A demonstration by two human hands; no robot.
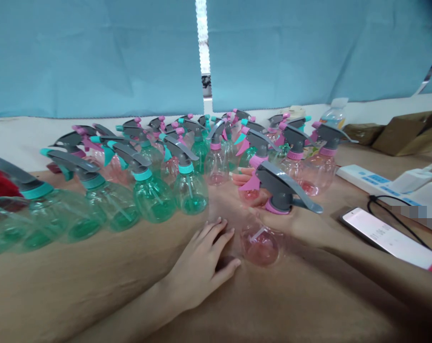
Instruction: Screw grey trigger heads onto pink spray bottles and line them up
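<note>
My left hand [201, 262] rests on the brown tabletop with its fingers spread and nothing in it. Just right of its fingertips is a clear round spray bottle [261, 245] with a pink collar, a grey head and a little pink liquid. My right arm comes in from the right behind this bottle. My right hand [241, 177] is partly hidden by the grey head; its fingers curl round a pink spray bottle [249, 196] farther back. To the left stands a row of spray bottles with teal collars and green liquid, the closest of them a green spray bottle [191, 197].
Several more pink and green spray bottles crowd the back of the table. On the right lie a lit phone [376, 233], a white power strip [362, 178] with plugs and a black cable [397, 215]. A cardboard box [401, 133] and a plastic bottle [333, 114] stand behind, before a blue curtain [130, 57].
</note>
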